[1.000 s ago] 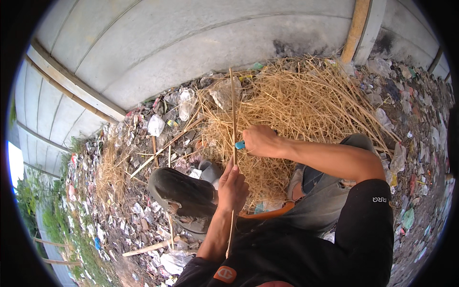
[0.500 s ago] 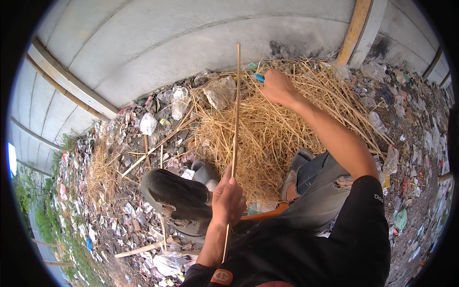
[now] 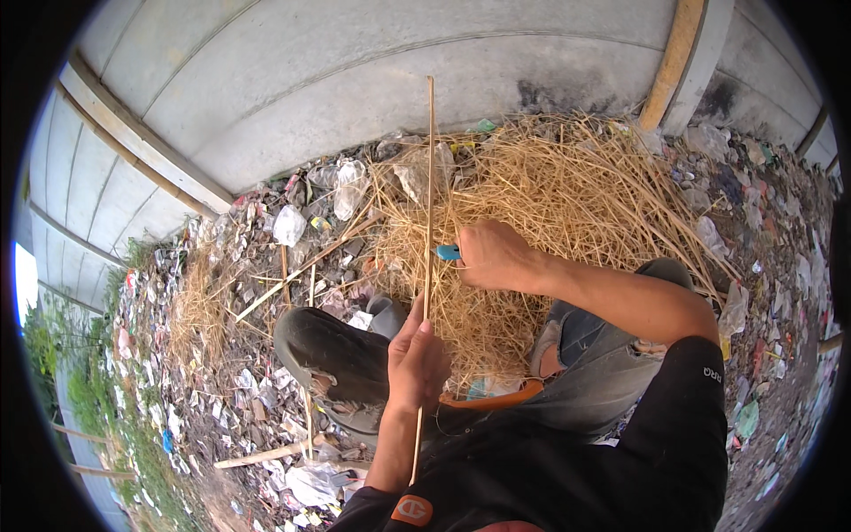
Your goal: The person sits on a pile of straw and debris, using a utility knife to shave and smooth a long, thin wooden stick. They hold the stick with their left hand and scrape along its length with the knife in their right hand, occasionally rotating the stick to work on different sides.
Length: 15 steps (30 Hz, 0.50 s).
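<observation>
left hand [image 3: 417,359] grips thin stick [image 3: 428,204]; right hand [image 3: 496,257] fist hides most of blue tool [image 3: 448,253].

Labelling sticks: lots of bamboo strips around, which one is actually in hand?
The long thin strip standing near-upright, gripped low by the left hand, with the right hand at it holding a blue-handled tool. The others lie flat among the litter.

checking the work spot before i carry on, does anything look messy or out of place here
Yes. Plastic scraps and litter lie strewn over the ground along the concrete wall, mixed into the heap of straw-coloured shavings. The thin stick itself looks straight and whole, held by the left hand, with the right hand gripping a blue tool against it.
</observation>
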Motion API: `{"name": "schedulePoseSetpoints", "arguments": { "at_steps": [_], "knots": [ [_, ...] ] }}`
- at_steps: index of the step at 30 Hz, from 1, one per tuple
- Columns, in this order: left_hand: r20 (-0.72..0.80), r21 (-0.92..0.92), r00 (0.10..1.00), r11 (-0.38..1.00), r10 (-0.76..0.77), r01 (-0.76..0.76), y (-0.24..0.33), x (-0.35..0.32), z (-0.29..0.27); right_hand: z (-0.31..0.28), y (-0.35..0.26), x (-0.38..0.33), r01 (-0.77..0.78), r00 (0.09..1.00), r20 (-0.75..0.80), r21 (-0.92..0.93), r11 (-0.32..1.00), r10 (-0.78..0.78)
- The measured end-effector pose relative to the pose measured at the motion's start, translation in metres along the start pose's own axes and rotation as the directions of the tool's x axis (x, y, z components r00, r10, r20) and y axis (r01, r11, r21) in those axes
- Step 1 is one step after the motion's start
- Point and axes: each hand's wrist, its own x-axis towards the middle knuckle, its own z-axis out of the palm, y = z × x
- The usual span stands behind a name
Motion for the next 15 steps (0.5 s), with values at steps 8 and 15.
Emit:
{"name": "schedulePoseSetpoints", "arguments": {
  "at_steps": [8, 15],
  "knots": [
    [0.061, 0.122, 0.997, 0.992, 0.036, -0.043, -0.008, 0.004, -0.007, 0.006, -0.005, -0.012, 0.055, 0.997, 0.059, -0.047, 0.997, -0.052],
    [0.005, 0.292, 0.998, 0.954, 0.070, -0.068, -0.025, 0.015, -0.012, 0.039, 0.021, 0.007, 0.055, 0.994, -0.086, -0.092, 0.994, -0.063]
  ]
}}
